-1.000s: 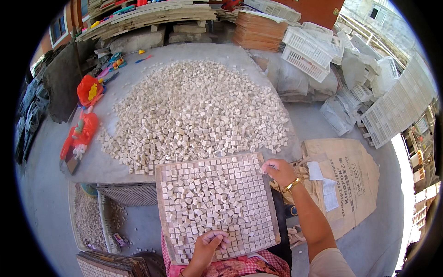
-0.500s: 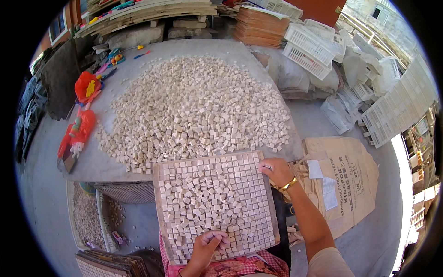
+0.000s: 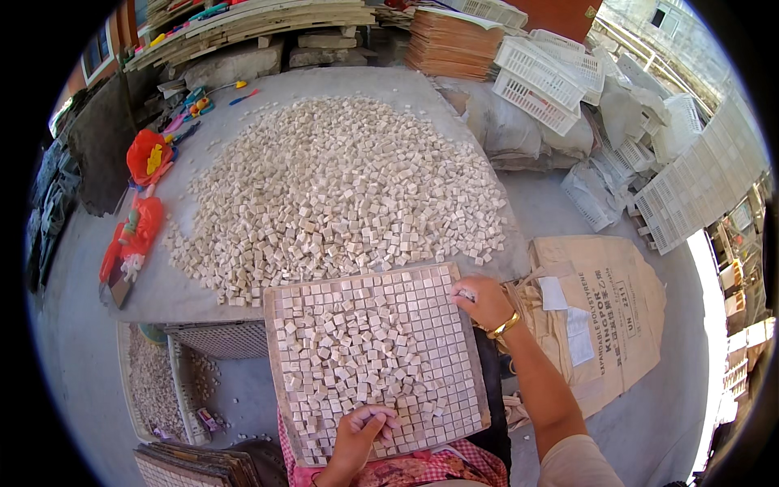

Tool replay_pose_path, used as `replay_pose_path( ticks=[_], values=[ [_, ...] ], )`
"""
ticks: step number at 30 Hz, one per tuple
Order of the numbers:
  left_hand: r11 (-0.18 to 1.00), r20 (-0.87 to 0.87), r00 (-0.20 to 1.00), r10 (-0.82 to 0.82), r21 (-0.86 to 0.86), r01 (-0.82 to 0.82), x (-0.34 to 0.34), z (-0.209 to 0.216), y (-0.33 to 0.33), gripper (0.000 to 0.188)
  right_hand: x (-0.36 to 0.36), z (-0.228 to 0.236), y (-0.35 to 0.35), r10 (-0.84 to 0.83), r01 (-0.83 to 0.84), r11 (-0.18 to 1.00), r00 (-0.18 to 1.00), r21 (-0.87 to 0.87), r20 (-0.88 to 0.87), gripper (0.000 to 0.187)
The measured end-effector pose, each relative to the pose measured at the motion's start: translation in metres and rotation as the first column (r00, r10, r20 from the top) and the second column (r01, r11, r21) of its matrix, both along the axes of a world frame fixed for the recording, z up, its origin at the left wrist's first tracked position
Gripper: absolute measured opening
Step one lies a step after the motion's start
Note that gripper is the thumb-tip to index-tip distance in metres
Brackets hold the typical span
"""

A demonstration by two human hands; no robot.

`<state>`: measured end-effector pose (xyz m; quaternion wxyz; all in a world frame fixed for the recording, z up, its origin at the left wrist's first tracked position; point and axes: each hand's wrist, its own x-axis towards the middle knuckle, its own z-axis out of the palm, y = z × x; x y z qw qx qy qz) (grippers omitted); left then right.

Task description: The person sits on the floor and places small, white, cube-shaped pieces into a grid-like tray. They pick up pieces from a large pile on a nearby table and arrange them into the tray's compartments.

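A square grid board [image 3: 479,381] lies tilted on my lap against the table edge. Small pale stone cubes fill its cells in neat rows at the right side and along the top, while loose stone cubes [image 3: 357,357] are scattered over its middle and left. My right hand [image 3: 480,300], with a gold bracelet, is closed at the board's upper right corner; something pale shows at its fingertips, too small to make out. My left hand [image 3: 361,434] rests over the board's near edge, fingers curled and thumb pressed in; what they hold, if anything, is hidden.
A large heap of stone cubes [image 3: 349,187] covers the table [image 3: 154,304] beyond the board. Red plastic toys [image 3: 146,227] lie at its left. Below stand a crate of chips [image 3: 154,381] and stacked boards [image 3: 178,464]. A brown paper sack [image 3: 625,325] and white crates [image 3: 540,77] are at right.
The view has shifted slightly. My right hand stays at the board's upper right corner, its fingers curled a little differently. The left hand has hardly moved.
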<state>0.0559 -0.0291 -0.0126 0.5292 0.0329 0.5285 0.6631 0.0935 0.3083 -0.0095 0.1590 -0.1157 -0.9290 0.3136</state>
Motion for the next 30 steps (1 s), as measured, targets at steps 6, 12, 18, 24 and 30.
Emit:
replay_pose_path(
  ticks=[6,12,18,24,30],
  values=[
    [1.000,-0.023,1.000,0.004,0.012,-0.004,0.000,-0.002,-0.001,0.019,-0.001,0.008,-0.001,0.032,-0.027,0.997,0.997,-0.079,0.065,0.010],
    [1.000,-0.035,0.999,0.003,0.017,-0.002,0.000,-0.003,-0.002,0.019,-0.001,0.007,-0.003,0.035,-0.036,0.999,0.998,-0.007,-0.057,0.010],
    [1.000,-0.010,1.000,0.013,0.011,-0.012,0.000,-0.005,-0.003,0.018,0.004,0.004,-0.005,0.002,-0.006,0.997,0.999,-0.080,-0.047,0.010],
    [1.000,-0.018,1.000,0.006,0.009,-0.005,0.000,-0.005,-0.001,0.018,0.004,0.000,-0.008,0.062,-0.058,0.997,0.996,0.055,-0.070,0.010],
    [1.000,-0.027,1.000,0.005,0.009,-0.005,0.000,-0.003,0.000,0.017,0.006,-0.001,-0.028,-0.079,0.085,0.939,0.996,0.334,-0.029,0.007]
  ],
)
